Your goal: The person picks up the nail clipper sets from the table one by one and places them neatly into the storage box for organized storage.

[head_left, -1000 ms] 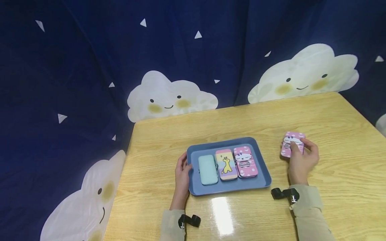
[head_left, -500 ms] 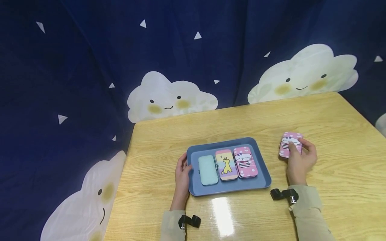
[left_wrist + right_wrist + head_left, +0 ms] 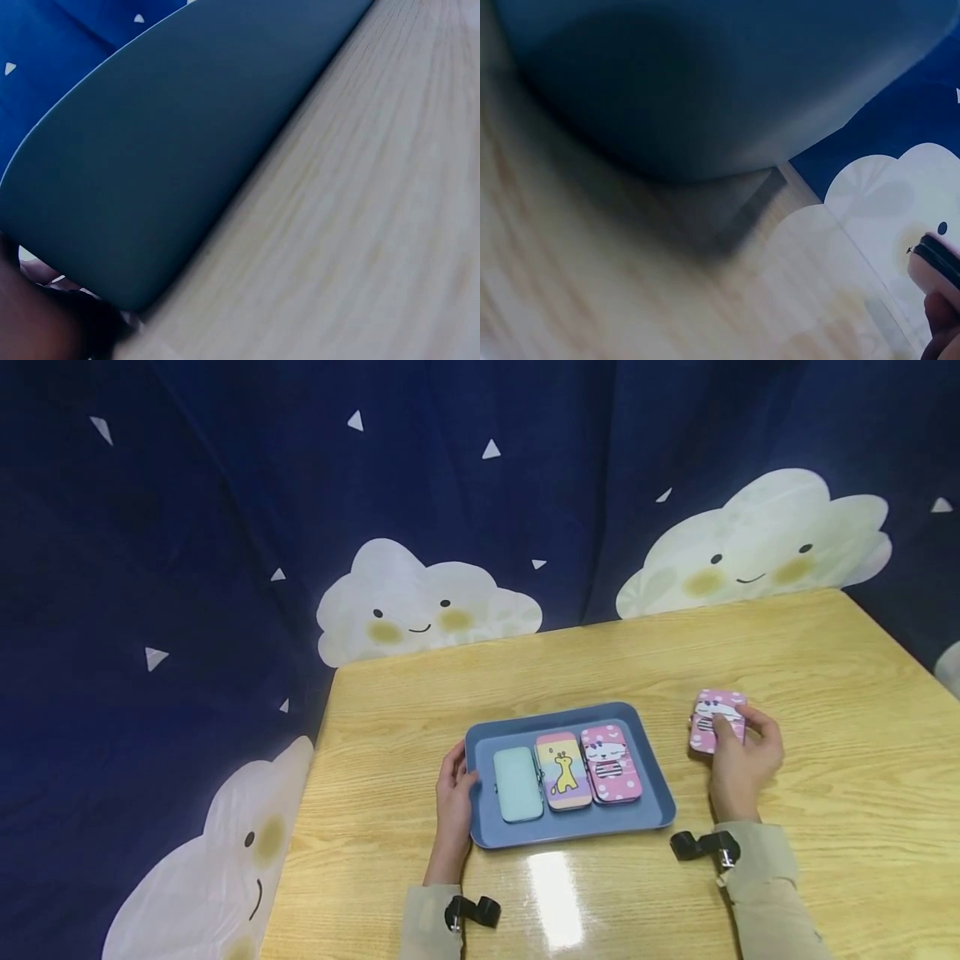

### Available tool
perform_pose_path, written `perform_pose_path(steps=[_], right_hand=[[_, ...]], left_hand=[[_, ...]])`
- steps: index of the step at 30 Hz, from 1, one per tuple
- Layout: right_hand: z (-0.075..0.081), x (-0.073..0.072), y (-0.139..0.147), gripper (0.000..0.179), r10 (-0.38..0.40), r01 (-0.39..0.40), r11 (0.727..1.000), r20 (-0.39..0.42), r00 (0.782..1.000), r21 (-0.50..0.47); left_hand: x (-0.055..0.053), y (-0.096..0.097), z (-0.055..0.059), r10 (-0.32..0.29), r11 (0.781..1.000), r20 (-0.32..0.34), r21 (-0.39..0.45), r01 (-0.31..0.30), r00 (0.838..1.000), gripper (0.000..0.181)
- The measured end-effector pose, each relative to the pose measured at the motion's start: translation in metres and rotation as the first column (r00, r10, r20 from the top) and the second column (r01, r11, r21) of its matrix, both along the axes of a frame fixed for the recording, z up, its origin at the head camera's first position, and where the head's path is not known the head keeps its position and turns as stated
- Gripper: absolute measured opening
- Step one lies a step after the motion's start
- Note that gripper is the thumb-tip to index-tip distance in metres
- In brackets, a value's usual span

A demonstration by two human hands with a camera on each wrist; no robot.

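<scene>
My right hand point(image 3: 746, 768) grips a small pink hard case point(image 3: 723, 706) with a cat print, thumb on top, to the right of a blue tray point(image 3: 645, 810). In the right wrist view the case point(image 3: 936, 270) shows edge-on with a dark seam and a tiny clasp. My left hand point(image 3: 453, 797) holds the tray's left edge, its thumb at the rim and fingers along the outer side. Inside the tray lie a mint case point(image 3: 517, 783), a giraffe-print case point(image 3: 564, 770) and another pink cat case point(image 3: 611, 763), side by side.
All of this is on a light wooden table point(image 3: 405, 710). A dark blue curtain point(image 3: 450, 493) with smiling clouds hangs behind and to the left of it. Black cameras point(image 3: 705, 845) are strapped to both wrists.
My right hand has drifted slightly left with the pink cat case, closer to the tray. The left hand, the tray and the cases in it have stayed put.
</scene>
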State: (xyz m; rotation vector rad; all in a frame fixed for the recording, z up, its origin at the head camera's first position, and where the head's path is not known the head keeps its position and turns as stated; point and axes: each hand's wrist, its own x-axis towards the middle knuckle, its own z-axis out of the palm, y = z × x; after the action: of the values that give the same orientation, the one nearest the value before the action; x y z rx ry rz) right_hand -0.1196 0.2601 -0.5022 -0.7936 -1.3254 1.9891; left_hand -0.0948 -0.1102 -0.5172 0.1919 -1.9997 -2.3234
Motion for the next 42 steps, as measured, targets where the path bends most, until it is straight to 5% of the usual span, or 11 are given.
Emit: perform_pose_path(steps=[18, 29, 42], right_hand=[[-0.0008, 0.0004, -0.0016, 0.033, 0.002, -0.005, 0.999, 0.060, 0.998, 0.049], [-0.0016, 0.0012, -0.0079, 0.033, 0.007, -0.007, 0.999, 0.000, 1.000, 0.034], [0.0001, 0.0020, -0.0086, 0.033, 0.031, -0.032, 0.999, 0.038, 0.999, 0.025]], left_hand=[[0.0013, -0.0010, -0.0006, -0.002, 1.000, 0.005, 0.012, 0.002, 1.000, 0.055], [0.0022, -0.0004, -0.0004, 0.003, 1.000, 0.015, 0.007, -0.003, 1.000, 0.055], [0.0017, 0.0006, 0.0010, -0.005, 1.000, -0.008, 0.014, 0.005, 1.000, 0.055]])
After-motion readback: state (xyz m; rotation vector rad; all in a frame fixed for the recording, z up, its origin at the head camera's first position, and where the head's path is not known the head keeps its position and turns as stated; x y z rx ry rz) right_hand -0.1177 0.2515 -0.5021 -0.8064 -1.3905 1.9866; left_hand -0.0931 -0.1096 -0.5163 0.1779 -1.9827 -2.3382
